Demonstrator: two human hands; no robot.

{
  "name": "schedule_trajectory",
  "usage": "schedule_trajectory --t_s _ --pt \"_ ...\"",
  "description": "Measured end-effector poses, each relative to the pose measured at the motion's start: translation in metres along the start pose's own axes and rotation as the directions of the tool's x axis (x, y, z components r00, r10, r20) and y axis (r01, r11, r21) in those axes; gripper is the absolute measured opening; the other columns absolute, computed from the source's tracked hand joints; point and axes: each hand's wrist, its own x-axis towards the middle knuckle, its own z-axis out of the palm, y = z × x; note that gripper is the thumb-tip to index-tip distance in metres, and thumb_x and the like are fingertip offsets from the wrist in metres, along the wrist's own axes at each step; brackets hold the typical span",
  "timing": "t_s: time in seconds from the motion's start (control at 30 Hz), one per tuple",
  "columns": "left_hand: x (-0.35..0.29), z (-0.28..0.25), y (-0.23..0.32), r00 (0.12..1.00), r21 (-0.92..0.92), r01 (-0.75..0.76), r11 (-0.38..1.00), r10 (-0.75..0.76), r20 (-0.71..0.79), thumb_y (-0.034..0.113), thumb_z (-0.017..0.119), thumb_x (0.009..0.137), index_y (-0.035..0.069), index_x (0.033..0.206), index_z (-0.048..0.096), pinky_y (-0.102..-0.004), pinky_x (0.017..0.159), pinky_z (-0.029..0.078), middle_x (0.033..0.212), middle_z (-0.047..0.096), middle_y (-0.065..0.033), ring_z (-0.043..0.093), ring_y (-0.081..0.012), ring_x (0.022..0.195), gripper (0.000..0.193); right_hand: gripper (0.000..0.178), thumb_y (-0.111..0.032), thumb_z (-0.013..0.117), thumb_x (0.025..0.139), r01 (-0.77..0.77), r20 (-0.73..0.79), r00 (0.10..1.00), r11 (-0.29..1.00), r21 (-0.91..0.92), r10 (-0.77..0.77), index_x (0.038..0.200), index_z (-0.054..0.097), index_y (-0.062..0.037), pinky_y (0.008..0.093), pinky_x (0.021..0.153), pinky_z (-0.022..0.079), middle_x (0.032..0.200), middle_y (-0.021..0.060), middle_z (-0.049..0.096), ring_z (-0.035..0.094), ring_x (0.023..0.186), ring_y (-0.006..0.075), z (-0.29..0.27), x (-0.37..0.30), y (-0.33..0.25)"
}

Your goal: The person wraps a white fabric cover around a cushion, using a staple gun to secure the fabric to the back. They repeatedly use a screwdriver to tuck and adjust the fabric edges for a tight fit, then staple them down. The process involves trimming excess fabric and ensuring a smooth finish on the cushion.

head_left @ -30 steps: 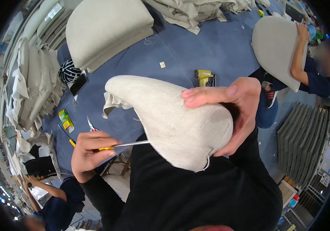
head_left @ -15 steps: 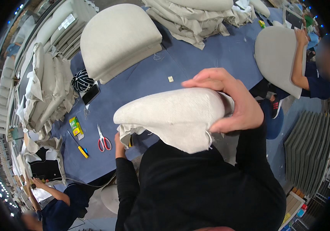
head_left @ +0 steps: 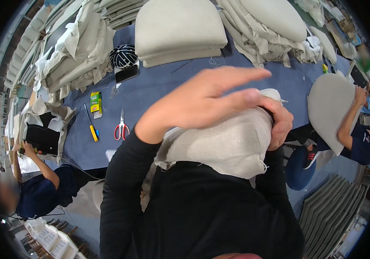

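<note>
Close to my body stands a cream fabric-covered seat cushion (head_left: pixel 232 140), tilted on edge, its loose cloth border hanging toward me with frayed threads. My right hand (head_left: pixel 280 123) curls around its right end, fingers closed on the cover. Over the top of the cushion reaches my left hand (head_left: pixel 202 101), fingers stretched out and pointing right, holding nothing. It hides part of the cushion, and whether it touches the cloth I cannot tell. Beyond on the blue table (head_left: pixel 150 103) lie red-handled scissors (head_left: pixel 121 128), a yellow-handled screwdriver (head_left: pixel 92 129) and a green-yellow box (head_left: pixel 95 104).
Finished cushions (head_left: pixel 178 32) are stacked at the far side, with piles of covers (head_left: pixel 79 56) to the left and more covered cushions (head_left: pixel 271 26) to the right. A phone (head_left: pixel 127 74) lies by a patterned round object (head_left: pixel 123 56). Co-workers handle a cushion (head_left: pixel 333 108) at right and a cover (head_left: pixel 42 134) at left.
My left hand has risen from below the cushion's left end to over its top. My right hand has shifted lower around the right end. The view has turned, moving the table things rightward.
</note>
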Motion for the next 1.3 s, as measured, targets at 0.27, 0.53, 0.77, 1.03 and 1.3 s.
schedule_trajectory --t_s 0.27,0.53,0.77,1.03,1.3 --pt "-0.022 0.028 0.012 0.994 0.11 0.038 0.993 -0.026 -0.106 0.056 0.043 0.111 -0.005 0.159 0.045 -0.0469 0.122 0.038 0.156 0.055 -0.0257 0.054 -0.0424 0.144 0.078 0.063 -0.035 0.031 0.11 0.043 -0.147 0.988 0.999 -0.009 -0.044 0.098 0.076 0.0084 0.0399 0.078 0.058 0.091 0.0219 0.077 0.076 0.083 0.0338 0.012 0.012 0.019" --pt "-0.058 0.04 0.031 0.972 0.482 0.116 0.869 0.001 -0.235 0.043 0.096 0.073 -0.002 0.159 0.045 -0.0478 0.111 0.049 0.15 0.06 -0.0234 0.061 -0.0424 0.135 0.109 0.061 -0.032 0.034 0.109 0.055 -0.14 0.989 0.998 0.006 -0.054 0.094 0.077 0.0082 0.0397 0.077 0.059 0.091 0.0207 0.078 0.076 0.081 0.0325 0.016 0.018 0.019" --pt "-0.072 0.015 0.004 0.97 0.363 0.157 0.919 -0.073 -0.234 0.047 0.093 0.075 0.004 0.154 0.053 -0.0456 0.107 0.052 0.146 0.065 -0.0199 0.066 -0.0387 0.129 0.098 0.079 -0.052 0.03 0.106 -0.176 -0.27 0.945 0.983 0.057 0.185 0.1 0.078 0.0101 0.0365 0.075 0.058 0.087 0.0184 0.077 0.071 0.076 0.0265 0.029 0.013 0.035" --pt "-0.22 0.002 -0.163 0.513 0.017 0.647 0.762 -0.42 -0.748 0.042 0.085 0.087 0.01 0.139 0.069 -0.0433 0.1 0.057 0.131 0.074 -0.0172 0.072 -0.0363 0.117 0.063 0.067 -0.046 0.056 0.105 -0.179 -0.144 0.98 0.935 -0.306 0.141 0.145 0.056 0.0084 0.0485 0.107 0.049 0.139 0.0229 0.066 0.065 0.127 0.0316 -0.065 -0.04 0.084" --pt "-0.338 0.074 -0.253 0.332 0.129 0.929 0.347 -0.627 -0.705 0.034 0.082 0.089 0.013 0.135 0.071 -0.0497 0.109 0.051 0.147 0.063 -0.0209 0.061 -0.0422 0.133 0.052 0.063 -0.041 0.049 0.109 -0.33 -0.236 0.928 0.93 -0.163 0.288 0.148 0.053 0.0077 0.0428 0.116 0.042 0.144 0.0189 0.063 0.059 0.134 0.0286 -0.028 -0.051 0.055"
